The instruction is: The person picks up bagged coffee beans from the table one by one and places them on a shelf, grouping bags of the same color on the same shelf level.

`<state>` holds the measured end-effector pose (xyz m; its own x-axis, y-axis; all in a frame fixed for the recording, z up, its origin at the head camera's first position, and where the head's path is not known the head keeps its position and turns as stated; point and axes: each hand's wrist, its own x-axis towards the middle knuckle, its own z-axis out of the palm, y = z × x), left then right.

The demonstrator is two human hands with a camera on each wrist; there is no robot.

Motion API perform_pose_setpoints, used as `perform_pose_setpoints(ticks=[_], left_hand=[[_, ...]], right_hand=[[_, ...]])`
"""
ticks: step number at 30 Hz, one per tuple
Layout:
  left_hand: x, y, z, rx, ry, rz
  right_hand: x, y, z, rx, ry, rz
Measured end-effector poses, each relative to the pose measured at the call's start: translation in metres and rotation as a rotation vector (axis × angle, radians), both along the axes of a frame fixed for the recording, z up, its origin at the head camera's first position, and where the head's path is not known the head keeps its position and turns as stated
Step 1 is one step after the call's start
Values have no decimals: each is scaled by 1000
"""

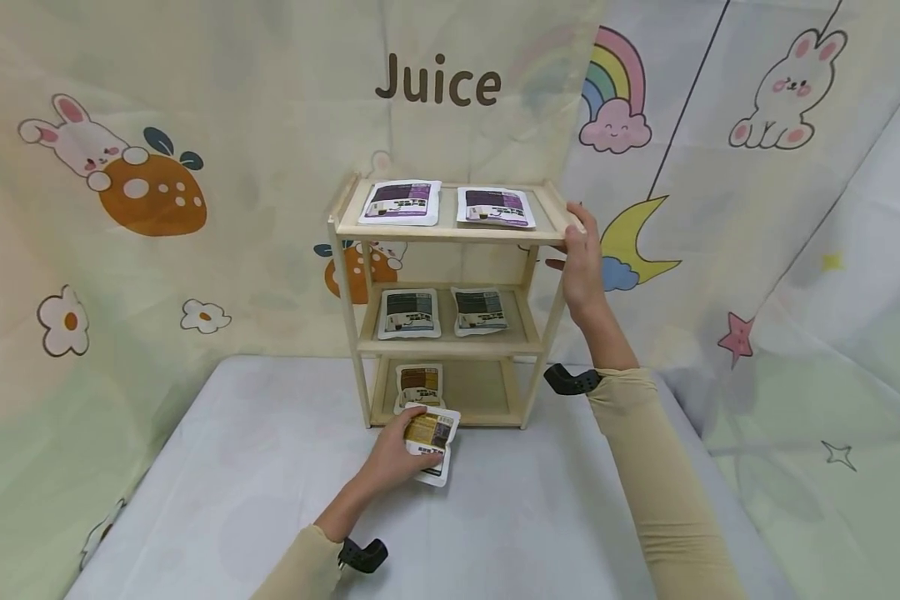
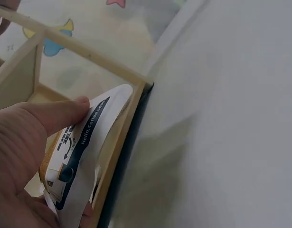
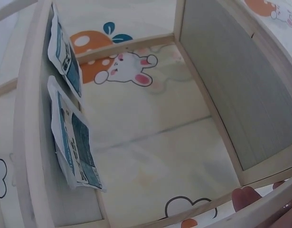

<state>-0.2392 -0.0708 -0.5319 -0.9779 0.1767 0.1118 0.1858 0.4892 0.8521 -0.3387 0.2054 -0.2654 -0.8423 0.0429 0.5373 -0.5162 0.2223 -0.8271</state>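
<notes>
A small three-tier wooden shelf (image 1: 457, 350) stands on the white table. My left hand (image 1: 393, 458) pinches a flat white-and-yellow coffee pouch (image 1: 437, 429) in front of the bottom tier. "Hello, Coffee Love" is printed on this pouch (image 2: 91, 126) in the left wrist view, with the thumb pressed on its face. Behind it, a brown-labelled pouch (image 1: 420, 383) lies on the left of the bottom tier, partly covered in the head view. My right hand (image 1: 585, 262) grips the top right corner of the shelf; its fingertips (image 3: 245, 198) show at the frame in the right wrist view.
Two purple-labelled pouches, one left (image 1: 401, 202) and one right (image 1: 495, 207), lie on the top tier. Two dark-teal ones, left (image 1: 409, 313) and right (image 1: 479, 312), lie on the middle tier. A printed cloth (image 1: 270, 167) hangs close behind the shelf.
</notes>
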Motion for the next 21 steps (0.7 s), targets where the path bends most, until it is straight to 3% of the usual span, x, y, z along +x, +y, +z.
perform_pose_setpoints(ticks=[6, 12, 21], left_hand=[[-22, 28, 11, 0, 18, 6], [-40, 51, 14, -24, 43, -12], [-64, 67, 25, -40, 30, -30]], right_hand=[[0, 0, 1, -3, -13, 2], [2, 0, 0, -2, -27, -2], [5, 1, 1, 8, -24, 2]])
